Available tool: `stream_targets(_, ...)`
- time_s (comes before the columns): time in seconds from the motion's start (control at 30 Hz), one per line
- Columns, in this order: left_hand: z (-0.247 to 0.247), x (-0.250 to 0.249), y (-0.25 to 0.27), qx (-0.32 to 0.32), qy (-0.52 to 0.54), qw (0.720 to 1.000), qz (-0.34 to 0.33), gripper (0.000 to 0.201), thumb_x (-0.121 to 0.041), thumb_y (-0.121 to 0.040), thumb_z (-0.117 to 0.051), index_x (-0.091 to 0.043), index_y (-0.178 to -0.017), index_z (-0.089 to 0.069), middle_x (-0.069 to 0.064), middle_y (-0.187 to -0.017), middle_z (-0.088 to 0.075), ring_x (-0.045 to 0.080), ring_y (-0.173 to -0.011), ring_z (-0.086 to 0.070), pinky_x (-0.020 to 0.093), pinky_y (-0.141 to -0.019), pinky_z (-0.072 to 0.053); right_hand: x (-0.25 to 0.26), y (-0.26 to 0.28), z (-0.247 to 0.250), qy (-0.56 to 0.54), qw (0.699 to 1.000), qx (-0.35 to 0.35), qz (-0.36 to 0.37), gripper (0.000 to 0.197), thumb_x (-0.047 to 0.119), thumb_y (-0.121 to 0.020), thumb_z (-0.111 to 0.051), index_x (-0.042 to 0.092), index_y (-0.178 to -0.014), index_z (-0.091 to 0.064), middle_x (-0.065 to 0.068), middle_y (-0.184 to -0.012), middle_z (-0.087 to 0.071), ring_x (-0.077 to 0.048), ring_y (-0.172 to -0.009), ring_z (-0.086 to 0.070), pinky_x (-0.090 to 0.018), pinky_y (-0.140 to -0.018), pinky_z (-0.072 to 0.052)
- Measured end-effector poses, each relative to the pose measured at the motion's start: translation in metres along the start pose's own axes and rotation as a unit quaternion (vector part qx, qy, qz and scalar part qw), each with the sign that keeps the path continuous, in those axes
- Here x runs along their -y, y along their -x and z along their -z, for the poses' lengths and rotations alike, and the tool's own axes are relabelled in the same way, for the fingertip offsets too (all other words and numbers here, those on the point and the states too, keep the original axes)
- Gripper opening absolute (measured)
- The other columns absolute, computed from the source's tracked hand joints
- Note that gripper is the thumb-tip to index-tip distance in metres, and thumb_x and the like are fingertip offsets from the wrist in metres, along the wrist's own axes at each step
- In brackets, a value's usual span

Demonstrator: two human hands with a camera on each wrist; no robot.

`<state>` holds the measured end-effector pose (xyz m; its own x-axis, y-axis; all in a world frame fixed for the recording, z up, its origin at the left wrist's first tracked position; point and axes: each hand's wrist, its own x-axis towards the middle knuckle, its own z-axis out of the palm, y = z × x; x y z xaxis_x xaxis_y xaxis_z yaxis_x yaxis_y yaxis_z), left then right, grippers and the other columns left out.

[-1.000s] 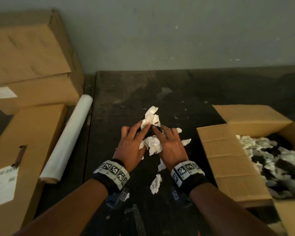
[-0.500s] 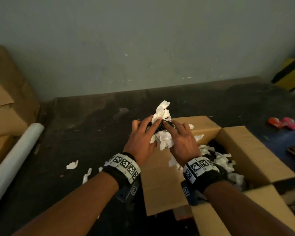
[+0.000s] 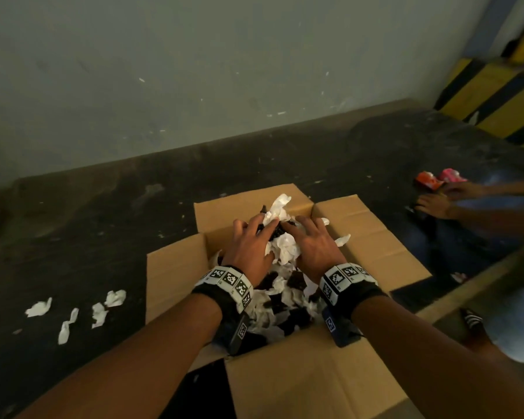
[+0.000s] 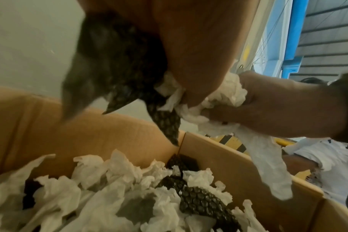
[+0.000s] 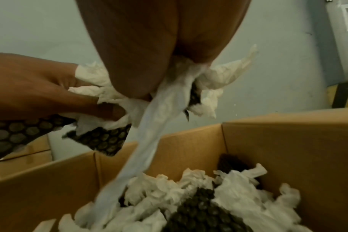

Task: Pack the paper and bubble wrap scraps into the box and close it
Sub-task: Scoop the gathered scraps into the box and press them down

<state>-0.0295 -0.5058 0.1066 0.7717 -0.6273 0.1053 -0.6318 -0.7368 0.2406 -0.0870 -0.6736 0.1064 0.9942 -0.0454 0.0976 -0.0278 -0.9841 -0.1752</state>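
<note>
An open cardboard box (image 3: 173, 267) stands on the dark floor, partly filled with white paper and black bubble wrap scraps (image 3: 280, 303). Above its opening my left hand (image 3: 250, 243) and right hand (image 3: 313, 244) clasp a bundle of scraps (image 3: 283, 246) between them, fingers curled over it. In the left wrist view black bubble wrap (image 4: 163, 120) and white paper (image 4: 221, 97) hang from the grip over the box fill (image 4: 129, 188). In the right wrist view a long paper strip (image 5: 151, 133) dangles down toward the scraps below.
A few white paper scraps (image 3: 73, 309) lie on the floor left of the box. At the right, another person's hands (image 3: 439, 202) are beside orange and pink packets (image 3: 433, 179). A yellow-black striped barrier (image 3: 496, 98) stands at the far right, the wall behind.
Both hands lifted the bundle off the floor and carried it rightward, from left of the box to above its opening. A few scraps stayed behind on the floor.
</note>
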Motion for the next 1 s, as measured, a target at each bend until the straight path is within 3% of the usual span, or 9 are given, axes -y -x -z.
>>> stream_targets(0.17, -0.020, -0.005, -0.005, 0.101, -0.039, 0.992, 0.060, 0.088, -0.056, -0.085, -0.065, -0.041, -0.157, -0.015, 0.000, -0.165, -0.006, 0.040, -0.138, -0.022, 0.055, -0.106, -0.040, -0.019, -0.001, -0.014, 0.012, 0.988, 0.147, -0.050, 0.102, 0.060, -0.078, -0.071, 0.042, -0.156, -0.007, -0.004, -0.166, 0.000, -0.038, -0.147, -0.011, -0.062, -0.109, -0.032)
stream_targets(0.27, -0.027, -0.001, -0.008, 0.149, -0.047, 0.984, 0.081, 0.098, -0.066, -0.078, -0.067, -0.044, -0.155, -0.012, -0.001, -0.165, -0.005, 0.042, -0.142, -0.016, 0.059, -0.107, -0.037, -0.029, -0.005, -0.020, 0.022, 0.981, 0.192, -0.030, 0.110, 0.067, -0.072, -0.073, 0.043, -0.156, -0.005, -0.004, -0.167, -0.001, -0.035, -0.150, -0.009, -0.064, -0.109, -0.030)
stream_targets(0.43, -0.028, 0.011, -0.021, 0.196, -0.073, 0.973, 0.095, 0.101, -0.082, -0.067, -0.063, -0.045, -0.153, -0.024, -0.004, -0.159, -0.018, 0.044, -0.135, -0.023, 0.059, -0.105, -0.039, -0.044, -0.031, -0.020, 0.025, 0.967, 0.252, -0.037, 0.125, 0.081, -0.059, -0.073, 0.045, -0.155, -0.002, -0.003, -0.167, -0.005, -0.037, -0.150, -0.014, -0.060, -0.114, -0.031)
stream_targets(0.5, -0.033, 0.016, -0.028, 0.231, -0.086, 0.964, 0.099, 0.118, -0.088, -0.058, -0.064, -0.043, -0.155, -0.014, -0.004, -0.161, -0.019, 0.044, -0.140, -0.027, 0.063, -0.107, -0.037, -0.050, -0.041, -0.020, 0.031, 0.960, 0.276, -0.031, 0.134, 0.083, -0.051, -0.075, 0.048, -0.154, 0.003, -0.002, -0.167, -0.001, -0.039, -0.150, -0.011, -0.061, -0.115, -0.029)
stream_targets(0.63, -0.048, 0.023, -0.032, 0.312, -0.086, 0.942, 0.088, 0.155, -0.092, -0.037, -0.073, -0.048, -0.152, 0.021, 0.000, -0.168, 0.011, 0.050, -0.149, -0.006, 0.072, -0.113, -0.021, -0.056, -0.050, -0.033, 0.057, 0.934, 0.351, -0.026, 0.147, 0.079, -0.043, -0.083, 0.054, -0.151, 0.014, 0.002, -0.166, 0.019, -0.048, -0.150, 0.005, -0.068, -0.115, -0.020)
stream_targets(0.8, -0.085, 0.033, -0.041, 0.387, -0.086, 0.914, 0.087, 0.166, -0.083, -0.036, -0.082, -0.049, -0.136, 0.046, 0.011, -0.156, 0.043, 0.060, -0.143, 0.021, 0.082, -0.108, -0.012, -0.062, -0.064, -0.071, 0.101, 0.900, 0.424, -0.001, 0.160, 0.077, -0.033, -0.087, 0.063, -0.133, 0.037, 0.001, -0.155, 0.044, -0.055, -0.143, 0.023, -0.074, -0.114, -0.012)
stream_targets(0.87, -0.106, 0.039, -0.042, 0.392, -0.088, 0.910, 0.101, 0.159, -0.074, -0.051, -0.085, -0.053, -0.119, 0.056, 0.014, -0.155, 0.043, 0.065, -0.141, 0.017, 0.081, -0.107, -0.020, -0.065, -0.069, -0.084, 0.105, 0.896, 0.432, 0.001, 0.158, 0.067, -0.039, -0.092, 0.066, -0.118, 0.045, 0.000, -0.152, 0.049, -0.054, -0.143, 0.023, -0.072, -0.114, -0.015)
stream_targets(0.93, -0.124, 0.042, -0.039, 0.392, -0.102, 0.908, 0.110, 0.153, -0.059, -0.067, -0.087, -0.053, -0.104, 0.061, 0.016, -0.155, 0.043, 0.068, -0.140, 0.011, 0.077, -0.107, -0.027, -0.067, -0.073, -0.096, 0.092, 0.886, 0.455, -0.007, 0.155, 0.052, -0.052, -0.095, 0.064, -0.125, 0.042, 0.000, -0.151, 0.050, -0.053, -0.143, 0.026, -0.071, -0.114, -0.015)
stream_targets(1.0, -0.138, 0.043, -0.036, 0.403, -0.106, 0.903, 0.109, 0.156, -0.055, -0.066, -0.089, -0.052, -0.111, 0.060, 0.013, -0.154, 0.044, 0.068, -0.138, 0.017, 0.080, -0.107, -0.023, -0.071, -0.076, -0.118, 0.075, 0.877, 0.473, -0.029, 0.149, 0.039, -0.063, -0.093, 0.059, -0.136, 0.035, -0.004, -0.151, 0.049, -0.054, -0.142, 0.026, -0.072, -0.114, -0.014)
